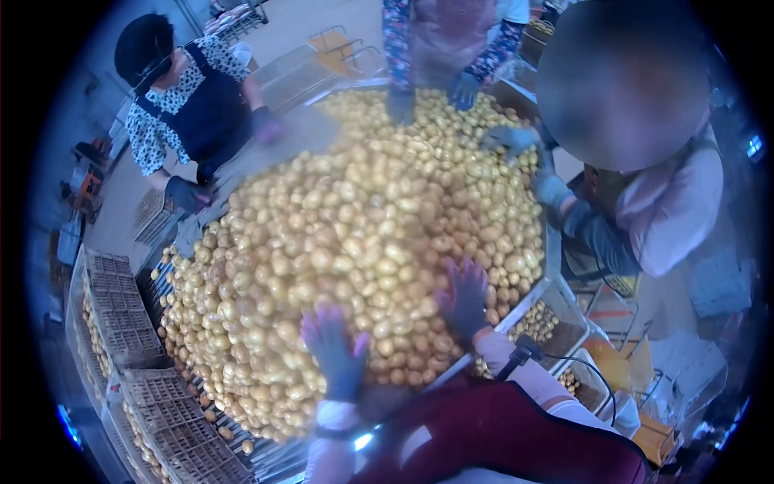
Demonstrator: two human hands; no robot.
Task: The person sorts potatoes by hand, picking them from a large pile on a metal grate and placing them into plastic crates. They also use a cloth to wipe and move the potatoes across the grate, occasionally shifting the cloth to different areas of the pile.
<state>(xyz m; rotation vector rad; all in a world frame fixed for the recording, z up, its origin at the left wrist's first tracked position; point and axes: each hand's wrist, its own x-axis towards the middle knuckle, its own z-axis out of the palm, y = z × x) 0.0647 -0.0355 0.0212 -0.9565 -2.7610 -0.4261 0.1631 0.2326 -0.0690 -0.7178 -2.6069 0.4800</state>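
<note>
A large heap of round yellow-brown produce that looks like potatoes (322, 234) spreads in front of me. My left hand (335, 353), in a dark glove with purple fingertips, lies on the near side of the heap with its fingers spread. Farther right, my right hand (465, 302), gloved the same way, rests on the potatoes near the metal rim (528, 305), its fingers also apart. Neither hand is closed round a potato. What lies under the palms is hidden.
A person in a dark apron (210, 105) stands at the left, another in flowered sleeves (500, 50) at the far side, a third (669, 194) at the right. Several gloved hands touch the heap. Plastic crates (181, 427) line the left; a bin of potatoes (538, 323) adjoins the right rim.
</note>
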